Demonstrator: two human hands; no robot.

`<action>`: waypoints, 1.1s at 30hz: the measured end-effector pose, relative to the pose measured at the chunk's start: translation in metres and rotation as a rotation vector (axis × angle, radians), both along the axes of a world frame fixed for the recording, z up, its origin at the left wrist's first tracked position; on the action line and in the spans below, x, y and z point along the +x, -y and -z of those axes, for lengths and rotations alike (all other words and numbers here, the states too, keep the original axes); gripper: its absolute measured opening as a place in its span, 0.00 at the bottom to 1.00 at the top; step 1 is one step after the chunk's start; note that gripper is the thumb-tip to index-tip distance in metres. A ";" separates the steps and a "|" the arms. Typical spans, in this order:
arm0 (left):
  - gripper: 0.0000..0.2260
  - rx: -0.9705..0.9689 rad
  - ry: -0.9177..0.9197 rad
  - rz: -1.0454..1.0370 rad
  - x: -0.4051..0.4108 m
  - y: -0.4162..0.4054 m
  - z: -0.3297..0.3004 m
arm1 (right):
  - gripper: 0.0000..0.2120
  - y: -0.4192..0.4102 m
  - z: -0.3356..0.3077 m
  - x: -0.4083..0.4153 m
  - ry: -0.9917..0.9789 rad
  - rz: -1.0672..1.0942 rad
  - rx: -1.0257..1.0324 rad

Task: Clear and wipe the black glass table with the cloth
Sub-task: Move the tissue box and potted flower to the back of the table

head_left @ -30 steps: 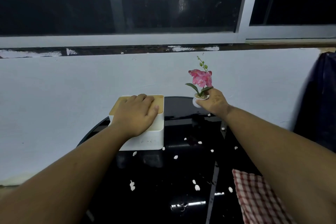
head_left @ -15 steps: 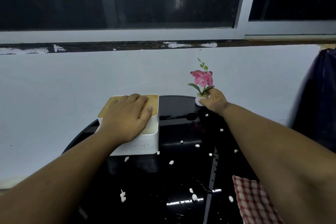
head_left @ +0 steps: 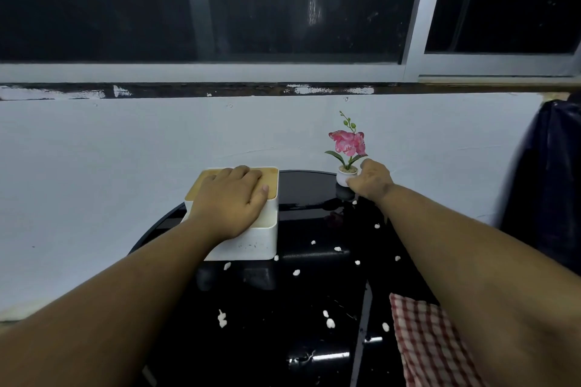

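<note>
The round black glass table (head_left: 314,298) is strewn with several small white crumbs (head_left: 330,322). My left hand (head_left: 231,198) lies palm-down on the wooden lid of a white box (head_left: 251,245) at the table's back left, thumb down its right side. My right hand (head_left: 371,181) grips a small white flower pot (head_left: 344,176) with a pink flower, which stands at the table's far edge with its reflection below it. A red-and-white checked cloth (head_left: 430,349) lies at the table's front right, partly under my right forearm.
A pale wall (head_left: 94,166) runs right behind the table, with a dark window (head_left: 251,3) above it. Something dark, like draped fabric (head_left: 550,182), hangs at the right edge. The table's left and far rims lie close to the wall.
My right hand has carried the flower pot a little farther back and down to the table's far edge. My left hand stays on the box, which has barely shifted.
</note>
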State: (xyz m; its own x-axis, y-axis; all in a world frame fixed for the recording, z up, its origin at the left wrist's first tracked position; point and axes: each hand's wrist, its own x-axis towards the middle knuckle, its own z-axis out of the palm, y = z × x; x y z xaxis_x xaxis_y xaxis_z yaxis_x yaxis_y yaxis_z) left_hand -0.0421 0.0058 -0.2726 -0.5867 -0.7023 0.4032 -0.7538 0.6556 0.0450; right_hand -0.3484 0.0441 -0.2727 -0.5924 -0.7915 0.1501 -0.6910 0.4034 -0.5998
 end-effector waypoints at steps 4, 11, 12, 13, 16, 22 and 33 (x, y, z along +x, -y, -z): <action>0.29 0.065 0.023 -0.025 -0.001 -0.006 -0.007 | 0.16 -0.022 -0.001 0.021 -0.002 -0.091 -0.072; 0.27 0.307 -0.147 0.008 0.012 -0.013 -0.033 | 0.23 -0.054 -0.004 0.100 0.039 -0.364 -0.098; 0.29 0.317 -0.201 0.003 0.019 -0.015 -0.035 | 0.25 -0.055 -0.003 0.111 0.041 -0.408 -0.102; 0.31 0.318 -0.250 -0.009 0.028 -0.016 -0.034 | 0.28 -0.059 -0.005 0.124 0.044 -0.451 -0.112; 0.38 0.343 -0.367 -0.074 0.059 -0.020 -0.025 | 0.31 -0.065 -0.003 0.145 0.148 -0.520 -0.123; 0.34 0.722 -0.569 0.002 0.101 -0.024 0.009 | 0.32 -0.064 0.017 0.169 0.306 -0.632 -0.204; 0.34 0.792 -0.676 0.142 0.102 -0.011 0.036 | 0.42 -0.056 0.033 0.183 0.319 -0.642 -0.330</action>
State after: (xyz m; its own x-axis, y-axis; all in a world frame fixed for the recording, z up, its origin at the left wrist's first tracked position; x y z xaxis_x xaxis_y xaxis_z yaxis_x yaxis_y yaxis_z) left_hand 0.0600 0.0170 -0.3084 -0.5089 -0.8505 0.1332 -0.3302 0.3357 0.8822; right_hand -0.1651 0.1002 -0.3059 -0.0882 -0.9374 0.3370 -0.5029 -0.2501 -0.8273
